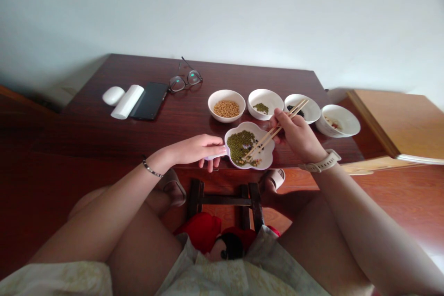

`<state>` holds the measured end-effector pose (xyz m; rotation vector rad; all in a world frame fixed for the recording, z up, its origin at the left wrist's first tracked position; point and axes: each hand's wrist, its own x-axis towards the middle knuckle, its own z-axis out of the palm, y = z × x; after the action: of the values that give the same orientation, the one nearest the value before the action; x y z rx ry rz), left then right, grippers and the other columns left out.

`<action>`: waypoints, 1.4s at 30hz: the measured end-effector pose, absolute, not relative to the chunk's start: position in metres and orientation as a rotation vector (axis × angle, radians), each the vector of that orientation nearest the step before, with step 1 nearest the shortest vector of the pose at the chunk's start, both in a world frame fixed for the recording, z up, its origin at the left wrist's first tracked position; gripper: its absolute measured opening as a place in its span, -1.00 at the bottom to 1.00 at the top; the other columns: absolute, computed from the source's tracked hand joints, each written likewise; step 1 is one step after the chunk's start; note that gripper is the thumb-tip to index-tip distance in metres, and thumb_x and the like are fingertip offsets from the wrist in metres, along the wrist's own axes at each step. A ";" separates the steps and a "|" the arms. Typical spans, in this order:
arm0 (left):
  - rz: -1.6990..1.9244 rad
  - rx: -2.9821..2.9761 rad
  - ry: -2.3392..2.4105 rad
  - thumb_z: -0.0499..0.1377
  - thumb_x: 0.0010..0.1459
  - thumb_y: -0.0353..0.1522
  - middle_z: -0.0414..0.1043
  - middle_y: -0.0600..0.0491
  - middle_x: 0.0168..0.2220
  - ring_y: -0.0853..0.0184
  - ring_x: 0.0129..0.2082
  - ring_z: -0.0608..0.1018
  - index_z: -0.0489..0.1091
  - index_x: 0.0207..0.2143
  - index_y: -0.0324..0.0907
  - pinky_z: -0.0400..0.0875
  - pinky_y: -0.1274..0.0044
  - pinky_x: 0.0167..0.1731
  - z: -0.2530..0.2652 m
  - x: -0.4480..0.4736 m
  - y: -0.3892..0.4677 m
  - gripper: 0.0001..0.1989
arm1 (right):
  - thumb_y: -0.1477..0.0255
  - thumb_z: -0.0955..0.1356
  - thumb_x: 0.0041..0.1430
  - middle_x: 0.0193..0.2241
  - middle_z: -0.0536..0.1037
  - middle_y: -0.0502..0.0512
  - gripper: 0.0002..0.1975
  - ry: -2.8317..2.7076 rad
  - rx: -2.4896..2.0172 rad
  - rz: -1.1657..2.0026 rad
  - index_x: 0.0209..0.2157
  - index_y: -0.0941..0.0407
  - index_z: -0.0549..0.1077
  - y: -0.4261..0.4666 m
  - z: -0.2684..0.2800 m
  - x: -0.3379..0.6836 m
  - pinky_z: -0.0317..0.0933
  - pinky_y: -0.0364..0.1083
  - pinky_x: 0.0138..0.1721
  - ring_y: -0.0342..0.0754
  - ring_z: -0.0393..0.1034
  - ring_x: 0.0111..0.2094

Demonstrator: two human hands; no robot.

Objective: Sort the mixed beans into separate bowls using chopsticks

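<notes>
My left hand [208,148] is closed around the short handle of a white flower-shaped dish [266,159] at the table's front edge. In the dish lie many green beans [239,143], with some dark and pale ones mixed in. My right hand [294,132] grips a pair of wooden chopsticks [265,138], their tips down among the beans in the dish. Behind it stand a white bowl of yellow soybeans [226,108], a bowl with a few green beans [261,108], a bowl of black beans [300,112] partly hidden by the chopsticks, and a bowl with pale and reddish bits [333,123].
On the left of the dark wooden table [187,122] lie eyeglasses [185,81], a black tablet-like slab [150,101], a white cylinder [127,101] and a white rounded case [114,95]. A lighter wooden cabinet [402,120] stands at right. The wall runs behind the table.
</notes>
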<state>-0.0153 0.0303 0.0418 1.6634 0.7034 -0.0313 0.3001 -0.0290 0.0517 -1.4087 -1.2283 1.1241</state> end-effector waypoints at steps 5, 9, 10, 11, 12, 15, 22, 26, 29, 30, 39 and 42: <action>-0.028 1.670 0.701 0.14 0.48 0.09 0.69 -0.09 -0.19 0.22 -0.33 0.73 0.47 -0.12 -0.15 0.44 0.53 -0.51 0.042 -0.015 0.030 -0.52 | -0.17 0.38 0.43 -0.62 0.47 0.00 -0.41 -1.239 -1.418 1.094 -0.41 0.06 0.45 -0.030 0.047 0.304 0.02 -0.12 -0.64 -0.18 0.21 -0.66; -0.032 1.676 0.707 0.15 0.48 0.08 0.68 -0.09 -0.20 0.23 -0.33 0.73 0.47 -0.12 -0.16 0.45 0.54 -0.52 0.043 -0.015 0.030 -0.52 | -0.18 0.36 0.44 -0.60 0.50 0.02 -0.40 -1.255 -1.435 1.059 -0.42 0.06 0.44 -0.031 0.047 0.305 0.05 -0.12 -0.62 -0.17 0.24 -0.65; -0.032 1.679 0.705 0.15 0.48 0.08 0.68 -0.08 -0.21 0.23 -0.33 0.73 0.47 -0.12 -0.16 0.45 0.54 -0.52 0.043 -0.015 0.030 -0.52 | -0.18 0.36 0.43 -0.61 0.50 0.02 -0.39 -1.260 -1.436 1.047 -0.42 0.06 0.44 -0.031 0.047 0.305 0.05 -0.11 -0.62 -0.17 0.24 -0.65; -0.032 1.682 0.702 0.15 0.48 0.08 0.68 -0.08 -0.21 0.23 -0.33 0.73 0.47 -0.12 -0.15 0.45 0.54 -0.51 0.043 -0.015 0.030 -0.52 | -0.18 0.36 0.43 -0.60 0.50 0.02 -0.39 -1.265 -1.435 1.035 -0.42 0.06 0.44 -0.031 0.047 0.305 0.06 -0.11 -0.61 -0.17 0.24 -0.65; -0.032 1.683 0.698 0.14 0.49 0.08 0.68 -0.08 -0.21 0.23 -0.33 0.73 0.47 -0.12 -0.15 0.45 0.54 -0.51 0.043 -0.015 0.030 -0.53 | -0.19 0.36 0.43 -0.60 0.50 0.02 -0.39 -1.267 -1.432 1.025 -0.42 0.05 0.44 -0.031 0.047 0.305 0.06 -0.11 -0.61 -0.16 0.24 -0.64; -0.032 1.683 0.694 0.14 0.50 0.07 0.68 -0.08 -0.20 0.24 -0.33 0.72 0.46 -0.12 -0.15 0.46 0.55 -0.51 0.043 -0.015 0.030 -0.53 | -0.19 0.36 0.43 -0.60 0.49 0.02 -0.39 -1.268 -1.420 1.019 -0.42 0.05 0.44 -0.031 0.046 0.305 0.06 -0.10 -0.61 -0.16 0.24 -0.64; -0.027 1.679 0.689 0.14 0.49 0.08 0.69 -0.09 -0.20 0.23 -0.33 0.73 0.47 -0.12 -0.15 0.45 0.55 -0.51 0.041 -0.015 0.031 -0.53 | -0.16 0.36 0.45 -0.61 0.46 0.00 -0.42 -1.241 -1.392 1.030 -0.41 0.04 0.43 -0.031 0.048 0.304 0.06 -0.09 -0.61 -0.15 0.23 -0.64; -0.020 1.678 0.687 0.14 0.49 0.08 0.70 -0.09 -0.20 0.23 -0.33 0.74 0.47 -0.11 -0.15 0.45 0.55 -0.52 0.041 -0.016 0.031 -0.53 | -0.13 0.37 0.46 -0.63 0.40 -0.03 -0.44 -1.213 -1.382 1.067 -0.41 0.04 0.42 -0.030 0.049 0.309 0.01 -0.10 -0.62 -0.15 0.21 -0.64; -0.016 1.674 0.682 0.15 0.49 0.07 0.69 -0.08 -0.19 0.24 -0.33 0.74 0.47 -0.11 -0.15 0.46 0.55 -0.51 0.041 -0.016 0.031 -0.54 | -0.11 0.37 0.48 -0.63 0.40 -0.03 -0.45 -1.233 -1.398 1.053 -0.40 0.04 0.44 -0.030 0.049 0.311 0.01 -0.11 -0.62 -0.16 0.20 -0.64; -0.014 1.673 0.680 0.15 0.49 0.06 0.69 -0.09 -0.19 0.24 -0.33 0.74 0.47 -0.12 -0.15 0.45 0.55 -0.51 0.040 -0.016 0.031 -0.54 | -0.11 0.37 0.48 -0.63 0.40 -0.03 -0.45 -1.242 -1.406 1.040 -0.40 0.04 0.44 -0.030 0.048 0.311 0.02 -0.11 -0.62 -0.16 0.20 -0.64; -0.013 1.679 0.698 0.15 0.48 0.08 0.70 -0.10 -0.19 0.23 -0.34 0.74 0.48 -0.12 -0.15 0.44 0.55 -0.53 0.040 -0.015 0.030 -0.52 | -0.18 0.34 0.45 -0.65 0.42 -0.02 -0.40 -1.307 -1.400 0.979 -0.43 0.03 0.42 -0.031 0.049 0.304 0.03 -0.09 -0.61 -0.15 0.18 -0.66; -0.015 1.676 0.691 0.15 0.48 0.08 0.70 -0.10 -0.19 0.23 -0.33 0.74 0.48 -0.13 -0.15 0.44 0.55 -0.53 0.040 -0.015 0.030 -0.52 | -0.16 0.34 0.46 -0.65 0.41 -0.02 -0.41 -1.283 -1.399 0.994 -0.43 0.03 0.42 -0.030 0.049 0.305 0.01 -0.09 -0.63 -0.14 0.19 -0.66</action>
<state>-0.0155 0.0301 0.0404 1.6764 0.6911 -0.0146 0.3054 -0.0303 0.0490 -1.3986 -1.2828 0.9938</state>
